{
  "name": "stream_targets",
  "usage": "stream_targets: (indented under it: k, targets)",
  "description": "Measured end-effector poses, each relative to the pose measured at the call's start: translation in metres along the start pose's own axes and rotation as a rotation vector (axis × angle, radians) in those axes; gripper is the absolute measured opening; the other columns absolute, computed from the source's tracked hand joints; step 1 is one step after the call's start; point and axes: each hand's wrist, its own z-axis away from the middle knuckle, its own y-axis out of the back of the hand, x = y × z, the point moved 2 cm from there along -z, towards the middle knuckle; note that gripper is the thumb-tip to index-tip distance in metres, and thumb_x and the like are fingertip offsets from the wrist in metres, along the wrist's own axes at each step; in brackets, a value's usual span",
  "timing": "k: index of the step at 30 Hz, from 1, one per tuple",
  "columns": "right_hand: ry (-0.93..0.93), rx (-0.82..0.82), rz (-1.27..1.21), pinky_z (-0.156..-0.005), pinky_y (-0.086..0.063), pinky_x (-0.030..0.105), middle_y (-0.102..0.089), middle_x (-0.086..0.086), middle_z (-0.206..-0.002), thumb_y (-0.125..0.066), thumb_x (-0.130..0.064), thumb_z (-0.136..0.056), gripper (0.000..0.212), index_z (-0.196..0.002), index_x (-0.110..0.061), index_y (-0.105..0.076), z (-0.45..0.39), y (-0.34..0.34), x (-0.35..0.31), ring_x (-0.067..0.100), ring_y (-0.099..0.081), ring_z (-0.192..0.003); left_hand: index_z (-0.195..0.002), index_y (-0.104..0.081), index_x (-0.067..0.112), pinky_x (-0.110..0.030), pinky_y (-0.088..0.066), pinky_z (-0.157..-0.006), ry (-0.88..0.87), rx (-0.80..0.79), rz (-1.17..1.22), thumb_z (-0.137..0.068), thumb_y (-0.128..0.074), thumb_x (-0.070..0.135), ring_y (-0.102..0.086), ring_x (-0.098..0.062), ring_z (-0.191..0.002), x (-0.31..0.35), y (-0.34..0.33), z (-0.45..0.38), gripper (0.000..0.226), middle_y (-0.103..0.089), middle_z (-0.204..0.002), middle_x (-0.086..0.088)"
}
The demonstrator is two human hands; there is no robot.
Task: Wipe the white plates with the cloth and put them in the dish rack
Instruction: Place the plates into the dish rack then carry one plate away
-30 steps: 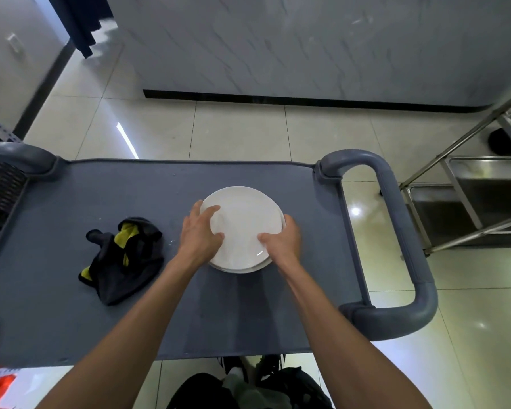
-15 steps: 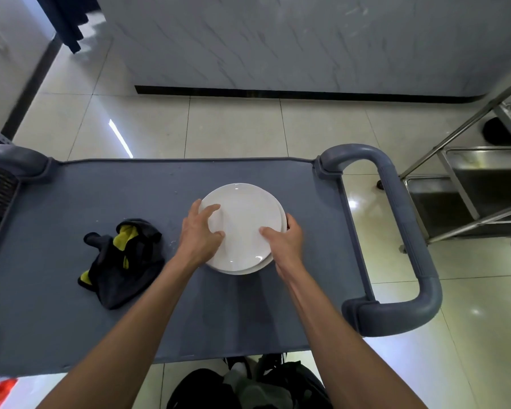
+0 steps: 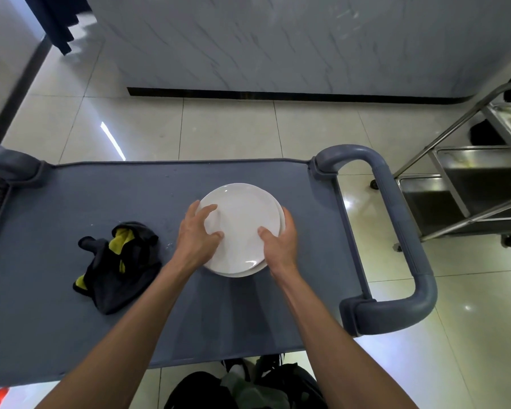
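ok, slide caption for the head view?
Both hands, left and right, grip stacked white plates on cart; cloth alongside.

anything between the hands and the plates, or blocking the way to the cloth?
Nothing visible. The left hand and right hand already hold the white plates at opposite rims. The dark cloth lies apart to the left, with only bare cart top between. No dish rack can be identified in view.

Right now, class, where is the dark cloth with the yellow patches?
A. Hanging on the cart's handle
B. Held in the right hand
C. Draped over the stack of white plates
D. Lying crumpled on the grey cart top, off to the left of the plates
D: the cloth lies crumpled on the cart top, apart from the white plates, while the left hand and right hand both hold the plates.
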Motion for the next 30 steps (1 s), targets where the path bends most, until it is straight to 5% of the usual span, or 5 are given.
stream_targets:
  k: [5, 9, 14, 21, 30]
  targets:
    - [0.052, -0.008, -0.041, -0.092, -0.055, 0.029, -0.067, -0.025, -0.113, -0.067, 0.0, -0.08, 0.058, -0.117, -0.044, -0.06, 0.003, 0.002, -0.006, 0.0, -0.063, -0.107, -0.152, -0.034, 0.029, -0.035, -0.033, -0.11, -0.05, 0.055, 0.051, -0.082, -0.076, 0.02, -0.033, -0.02, -0.141, -0.001, 0.004, 0.007, 0.081, -0.027, -0.159, 0.005]
    - [0.04, -0.013, -0.1, -0.1, -0.053, 0.035, -0.062, -0.013, -0.127, -0.066, 0.004, -0.083, 0.062, -0.136, -0.027, -0.054, 0.002, 0.011, -0.004, 0.007, -0.06, -0.116, -0.15, -0.028, 0.04, -0.034, -0.036, -0.1, -0.038, 0.126, 0.137, -0.079, -0.078, 0.033, -0.039, -0.008, -0.122, 0.003, 0.014, 0.013, 0.087, -0.04, -0.142, 0.016]
    - [-0.018, -0.016, -0.217, -0.098, -0.056, 0.039, -0.064, -0.007, -0.126, -0.065, 0.009, -0.084, 0.061, -0.135, -0.023, -0.055, 0.004, 0.018, -0.003, 0.012, -0.063, -0.113, -0.128, -0.048, 0.047, -0.028, -0.045, -0.073, -0.01, 0.101, 0.235, -0.077, -0.075, 0.034, -0.058, -0.019, -0.104, 0.014, 0.022, 0.014, 0.059, -0.06, -0.117, 0.009]
    - [-0.058, -0.002, -0.292, -0.092, -0.059, 0.037, -0.066, -0.009, -0.121, -0.063, 0.007, -0.087, 0.059, -0.133, -0.028, -0.055, 0.008, 0.022, 0.0, 0.015, -0.065, -0.111, -0.154, -0.028, 0.036, -0.03, -0.033, -0.098, -0.078, 0.101, 0.184, -0.088, -0.07, 0.025, -0.036, -0.007, -0.12, 0.022, 0.02, 0.018, 0.079, -0.038, -0.135, 0.014]
    - [0.125, 0.083, 0.03, -0.105, -0.049, 0.036, -0.055, -0.017, -0.139, -0.063, -0.019, -0.081, 0.069, -0.145, -0.037, -0.045, 0.018, 0.034, -0.012, 0.006, -0.053, -0.125, -0.157, -0.029, 0.025, -0.024, -0.031, -0.104, -0.194, 0.186, 0.164, -0.088, -0.071, 0.022, -0.037, -0.003, -0.129, 0.032, 0.003, 0.032, 0.08, -0.035, -0.152, 0.007]
